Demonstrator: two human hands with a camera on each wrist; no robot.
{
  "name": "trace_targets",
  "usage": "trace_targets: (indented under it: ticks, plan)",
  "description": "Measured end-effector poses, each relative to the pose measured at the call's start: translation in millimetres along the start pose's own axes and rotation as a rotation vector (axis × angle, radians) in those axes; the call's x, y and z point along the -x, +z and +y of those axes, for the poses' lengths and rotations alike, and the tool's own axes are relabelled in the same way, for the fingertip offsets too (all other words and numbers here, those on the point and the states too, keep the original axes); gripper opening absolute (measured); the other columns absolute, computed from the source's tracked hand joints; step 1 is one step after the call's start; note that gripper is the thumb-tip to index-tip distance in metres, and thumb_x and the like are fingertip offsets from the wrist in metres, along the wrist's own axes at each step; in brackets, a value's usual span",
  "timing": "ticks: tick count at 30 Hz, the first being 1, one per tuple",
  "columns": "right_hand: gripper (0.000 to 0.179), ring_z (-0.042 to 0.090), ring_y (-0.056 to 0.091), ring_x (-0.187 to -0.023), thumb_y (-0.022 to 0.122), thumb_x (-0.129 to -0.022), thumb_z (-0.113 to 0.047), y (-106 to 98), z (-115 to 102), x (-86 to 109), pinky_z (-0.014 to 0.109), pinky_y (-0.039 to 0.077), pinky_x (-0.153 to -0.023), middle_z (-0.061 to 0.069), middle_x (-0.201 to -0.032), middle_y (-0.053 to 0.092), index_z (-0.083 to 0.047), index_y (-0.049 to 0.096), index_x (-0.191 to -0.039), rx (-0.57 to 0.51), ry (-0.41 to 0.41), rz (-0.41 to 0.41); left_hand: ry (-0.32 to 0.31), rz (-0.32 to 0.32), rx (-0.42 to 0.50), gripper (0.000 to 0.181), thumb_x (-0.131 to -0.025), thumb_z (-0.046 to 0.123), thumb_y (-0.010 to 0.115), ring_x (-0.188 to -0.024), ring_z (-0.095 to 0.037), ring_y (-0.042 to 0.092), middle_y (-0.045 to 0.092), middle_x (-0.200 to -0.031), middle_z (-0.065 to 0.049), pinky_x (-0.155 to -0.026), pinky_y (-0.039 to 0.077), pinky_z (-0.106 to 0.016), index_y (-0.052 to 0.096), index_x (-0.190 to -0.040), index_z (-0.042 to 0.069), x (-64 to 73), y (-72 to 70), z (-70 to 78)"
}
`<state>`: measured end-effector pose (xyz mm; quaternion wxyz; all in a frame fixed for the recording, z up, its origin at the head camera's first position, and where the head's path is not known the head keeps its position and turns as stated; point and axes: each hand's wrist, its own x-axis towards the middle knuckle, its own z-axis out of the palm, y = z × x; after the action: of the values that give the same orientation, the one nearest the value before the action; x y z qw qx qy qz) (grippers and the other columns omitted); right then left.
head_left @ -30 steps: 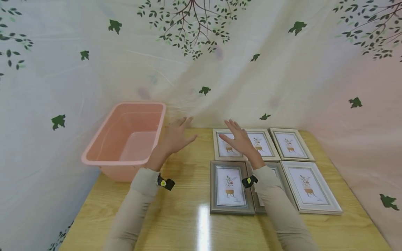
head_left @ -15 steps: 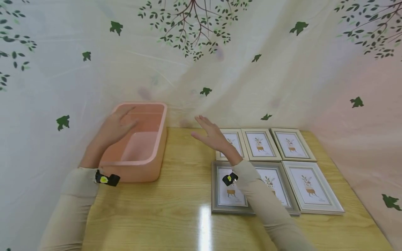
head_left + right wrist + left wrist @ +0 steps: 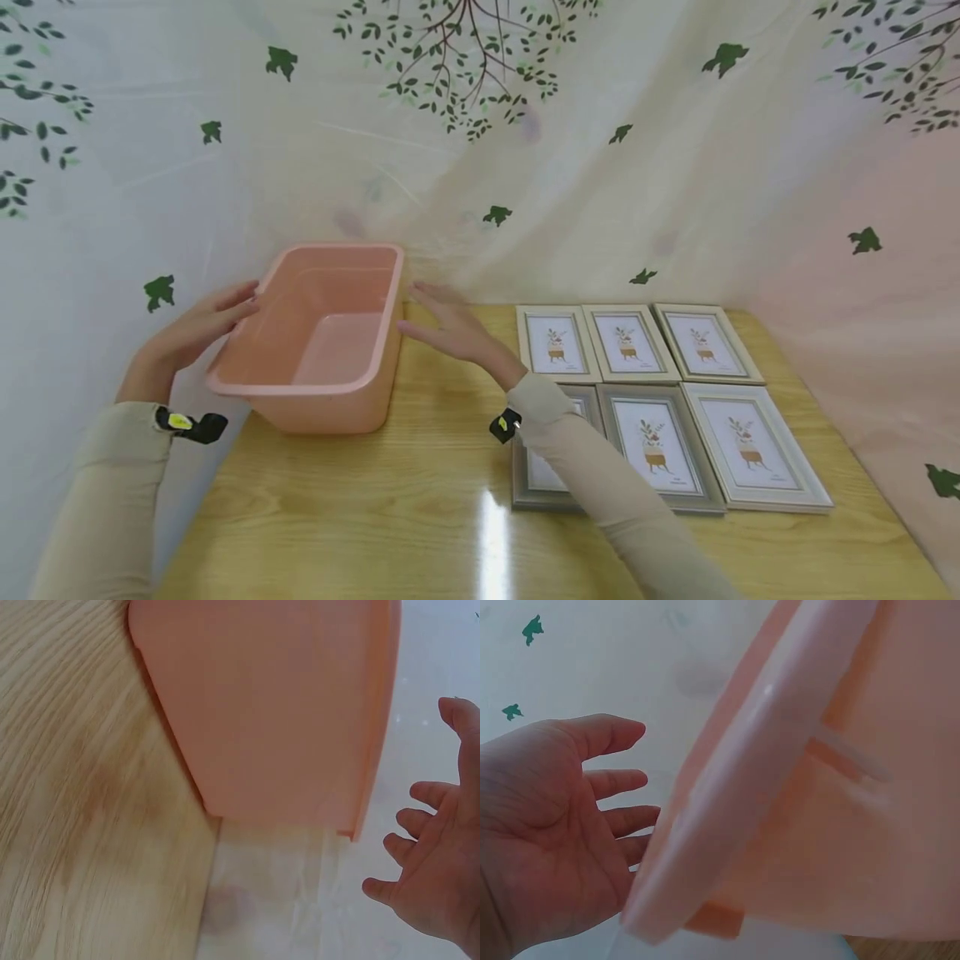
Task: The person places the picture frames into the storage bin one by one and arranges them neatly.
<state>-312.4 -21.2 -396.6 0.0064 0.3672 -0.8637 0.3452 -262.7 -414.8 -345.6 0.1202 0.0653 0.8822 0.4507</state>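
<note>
A pink plastic basin [image 3: 360, 389] stands at the left of the wooden table, with nothing in it. My left hand [image 3: 191, 332] is at the outer left side of its rim, fingers extended; in the left wrist view that hand [image 3: 562, 832] has spread fingers beside the rim [image 3: 727, 772], and whether the fingertips touch it I cannot tell. On the other side, my right hand [image 3: 457, 329] is held near the right wall with fingers stretched out. The right wrist view has this hand [image 3: 442, 847] apart from the basin [image 3: 262, 712], holding nothing.
Several picture frames lie in two rows on the table's right: cream ones [image 3: 628, 342] at the back, grey ones [image 3: 660, 446] and a white one [image 3: 757, 446] in front. My right forearm passes over a grey frame. A printed curtain [image 3: 450, 183] hangs behind the table [image 3: 390, 517].
My left hand has moved left, across the basin to its outer left side. The right hand has moved left from above the frames to near the basin's right wall.
</note>
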Motion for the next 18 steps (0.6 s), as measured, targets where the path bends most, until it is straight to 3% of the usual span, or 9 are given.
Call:
trace_targets:
  ticks: [3,10,18]
  plan:
    - [0.076,0.021,0.014,-0.153,0.053,-0.101,-0.052,5,-6,-6.9,0.047,0.010,-0.123,0.005,-0.167,0.019,-0.012,0.029,-0.161,-0.009,0.005,-0.033,-0.010,-0.030,0.028,0.074,-0.110,0.033,0.041,-0.149,-0.049,0.000,-0.001,-0.166,-0.025,-0.113,0.009,-0.072,-0.003,-0.162,0.006,-1.3,0.0,-7.6]
    - [0.074,0.015,0.009,-0.153,0.050,-0.101,-0.056,12,-19,-12.2,0.047,0.016,-0.122,0.004,-0.168,0.014,-0.019,0.027,-0.161,-0.043,0.013,-0.114,-0.026,-0.039,0.060,0.073,-0.110,0.032,0.041,-0.150,-0.046,-0.007,-0.007,-0.166,-0.022,-0.115,0.004,-0.069,-0.004,-0.161,0.006,0.0,-0.3,-16.5]
    - [0.073,0.018,0.011,-0.153,0.051,-0.101,-0.053,15,-20,-8.6,0.045,0.017,-0.122,0.002,-0.168,0.014,-0.014,0.031,-0.160,0.021,-0.005,-0.114,-0.025,-0.028,0.067,0.070,-0.110,0.033,0.041,-0.149,-0.047,0.007,0.002,-0.166,-0.023,-0.114,0.014,-0.069,0.002,-0.161,0.005,2.1,2.1,-24.1]
